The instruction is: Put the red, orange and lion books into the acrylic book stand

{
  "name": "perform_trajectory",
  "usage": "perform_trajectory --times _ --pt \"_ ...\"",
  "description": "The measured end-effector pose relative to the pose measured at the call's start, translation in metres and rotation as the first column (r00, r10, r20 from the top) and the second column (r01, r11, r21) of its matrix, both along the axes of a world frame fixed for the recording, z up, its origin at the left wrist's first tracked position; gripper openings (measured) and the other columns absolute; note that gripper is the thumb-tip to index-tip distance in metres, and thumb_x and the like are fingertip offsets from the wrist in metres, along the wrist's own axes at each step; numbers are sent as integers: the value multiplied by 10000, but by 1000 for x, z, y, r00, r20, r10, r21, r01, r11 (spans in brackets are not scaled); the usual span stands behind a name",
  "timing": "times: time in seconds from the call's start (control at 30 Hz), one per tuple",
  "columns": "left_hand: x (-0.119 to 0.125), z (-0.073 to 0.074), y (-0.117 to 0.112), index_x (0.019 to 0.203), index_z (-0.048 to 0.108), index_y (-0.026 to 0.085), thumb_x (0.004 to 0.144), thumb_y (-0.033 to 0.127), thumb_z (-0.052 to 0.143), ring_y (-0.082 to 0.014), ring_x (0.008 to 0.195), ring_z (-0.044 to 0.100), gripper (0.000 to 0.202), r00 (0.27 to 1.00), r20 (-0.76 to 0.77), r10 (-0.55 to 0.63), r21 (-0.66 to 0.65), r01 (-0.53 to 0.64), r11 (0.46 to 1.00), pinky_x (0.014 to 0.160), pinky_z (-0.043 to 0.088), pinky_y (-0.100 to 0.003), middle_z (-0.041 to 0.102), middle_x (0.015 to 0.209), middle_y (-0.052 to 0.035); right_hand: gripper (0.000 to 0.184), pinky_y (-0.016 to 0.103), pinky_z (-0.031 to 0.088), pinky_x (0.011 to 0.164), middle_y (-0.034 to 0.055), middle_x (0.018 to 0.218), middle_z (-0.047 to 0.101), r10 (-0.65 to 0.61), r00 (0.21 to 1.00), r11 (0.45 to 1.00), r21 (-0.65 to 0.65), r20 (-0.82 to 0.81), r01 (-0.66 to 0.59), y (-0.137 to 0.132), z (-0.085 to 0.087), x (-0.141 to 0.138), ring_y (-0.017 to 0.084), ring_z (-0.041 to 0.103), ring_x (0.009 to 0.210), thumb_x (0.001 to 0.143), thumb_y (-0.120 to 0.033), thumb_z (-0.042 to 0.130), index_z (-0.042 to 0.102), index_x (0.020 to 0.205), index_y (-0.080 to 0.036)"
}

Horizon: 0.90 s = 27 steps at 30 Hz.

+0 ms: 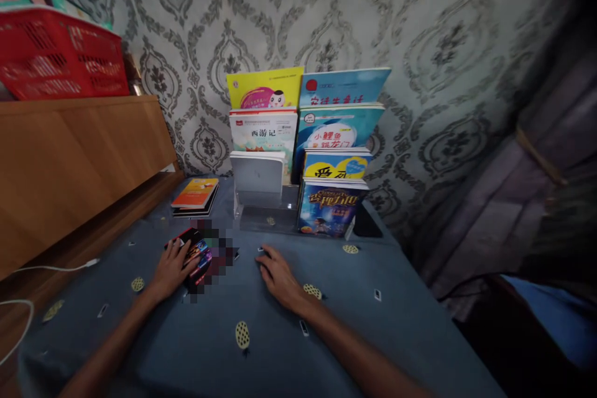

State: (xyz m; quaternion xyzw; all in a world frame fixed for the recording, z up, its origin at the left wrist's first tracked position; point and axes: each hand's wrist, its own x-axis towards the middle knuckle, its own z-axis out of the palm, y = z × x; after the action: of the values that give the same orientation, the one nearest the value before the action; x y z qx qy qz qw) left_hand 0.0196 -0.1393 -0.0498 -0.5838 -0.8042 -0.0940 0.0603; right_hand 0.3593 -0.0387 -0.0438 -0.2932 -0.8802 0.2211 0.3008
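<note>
My left hand (171, 268) rests on a small stack of colourful books (198, 255) lying on the blue tablecloth (261, 348), fingers curled over its near edge. My right hand (278, 275) lies flat on the cloth to the right of that stack, fingers stretched out and holding nothing. Just beyond both hands stands a clear tiered book rack (261, 214) against the wall, filled with children's books; a dark blue book (328, 213) sits in its front right slot and a white one (258, 174) in its front left.
An orange book (196, 194) lies on a dark one at the table's back left. A wooden cabinet (69, 161) with a red basket (56, 53) on top stands at the left. White cables (51, 268) trail at the left edge. Dark curtains (536, 186) hang at the right.
</note>
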Motion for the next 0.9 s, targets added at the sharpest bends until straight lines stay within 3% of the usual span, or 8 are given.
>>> perform_trajectory --times 0.13,0.33,0.5,0.63,0.9 --pt "1 -8 3 1449 511 141 938 583 390 -391 1458 347 686 994 -83 -66 35 69 997 1128 362 -558 480 1512 -183 324 495 450 1108 164 1430 558 -2 1000 1000 16 -19 3 -1 1 0 293 532 1333 942 -168 498 693 1200 -195" --pt "19 -10 -14 1480 481 194 956 631 380 -378 1471 328 689 964 -102 -244 55 251 966 1126 384 -560 442 1547 -156 343 449 461 1108 157 1406 581 -15 998 1000 26 -58 17 0 1 1 265 545 1322 945 -159 485 682 1225 -187" --pt "54 10 -30 1521 411 234 978 613 393 -352 1512 239 662 910 3 -414 8 414 910 1159 355 -540 341 1611 -123 344 480 467 1094 158 1363 618 34 994 999 15 -100 -33 1 5 -1 260 566 1291 955 -169 463 678 1223 -179" --pt "86 27 -27 1533 378 227 975 607 436 -325 1534 171 677 838 118 -532 -4 536 844 1197 297 -530 280 1636 -127 329 493 469 1080 134 1347 639 83 990 995 73 -112 -75 -4 10 -5 259 586 1261 955 -169 471 688 1199 -200" --pt "151 30 -3 1542 326 188 955 607 493 -304 1531 194 741 708 270 -653 21 674 739 1217 257 -535 238 1641 -171 317 487 510 1018 141 1215 711 86 994 978 198 -69 -71 -4 18 4 261 648 1163 939 -127 486 685 1178 -188"
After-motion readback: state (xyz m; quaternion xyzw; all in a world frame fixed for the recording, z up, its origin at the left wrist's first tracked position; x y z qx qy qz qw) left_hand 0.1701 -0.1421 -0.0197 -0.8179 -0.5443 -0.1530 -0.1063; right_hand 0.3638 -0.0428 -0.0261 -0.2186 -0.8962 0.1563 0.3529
